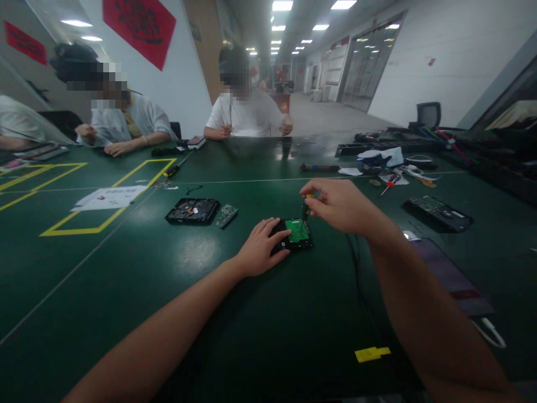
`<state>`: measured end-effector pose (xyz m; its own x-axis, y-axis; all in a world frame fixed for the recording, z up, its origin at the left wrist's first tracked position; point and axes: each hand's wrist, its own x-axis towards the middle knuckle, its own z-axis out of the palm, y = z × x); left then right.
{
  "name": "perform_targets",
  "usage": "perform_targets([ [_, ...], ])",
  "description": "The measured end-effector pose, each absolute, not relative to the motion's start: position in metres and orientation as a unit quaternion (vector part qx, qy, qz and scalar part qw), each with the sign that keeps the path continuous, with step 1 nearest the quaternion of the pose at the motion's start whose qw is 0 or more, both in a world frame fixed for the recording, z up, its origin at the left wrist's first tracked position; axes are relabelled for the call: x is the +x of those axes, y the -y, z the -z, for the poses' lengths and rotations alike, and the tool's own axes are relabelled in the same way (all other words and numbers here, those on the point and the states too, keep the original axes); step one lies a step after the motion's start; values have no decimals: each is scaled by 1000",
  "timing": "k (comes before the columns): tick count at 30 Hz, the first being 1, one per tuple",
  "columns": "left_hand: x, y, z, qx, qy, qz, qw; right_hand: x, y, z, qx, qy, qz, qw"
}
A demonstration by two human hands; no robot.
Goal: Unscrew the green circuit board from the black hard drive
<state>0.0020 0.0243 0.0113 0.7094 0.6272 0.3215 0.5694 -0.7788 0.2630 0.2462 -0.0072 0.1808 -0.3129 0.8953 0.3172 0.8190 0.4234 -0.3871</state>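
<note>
A black hard drive with a green circuit board lies flat on the table, board side up. Over its left end, my left hand holds it down, the thumb along the near edge and the index finger reaching onto the board. My right hand is closed around the handle of a yellow-and-black screwdriver. The screwdriver points down, its tip at the board; whether it sits in a screw is too small to tell. Left of the drive are another black hard drive and a loose circuit board.
To the right lie a third hard drive and a tablet-like device with a white cable. Farther back are an electric screwdriver, a red screwdriver and gloves. Papers lie left. People sit across the table.
</note>
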Motion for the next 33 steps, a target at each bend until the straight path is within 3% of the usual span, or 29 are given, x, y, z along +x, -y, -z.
perform_targets([
  [33, 2, -26, -8, 922, -327, -196, 69, 247, 8, -182, -543, 803, -84, 232],
])
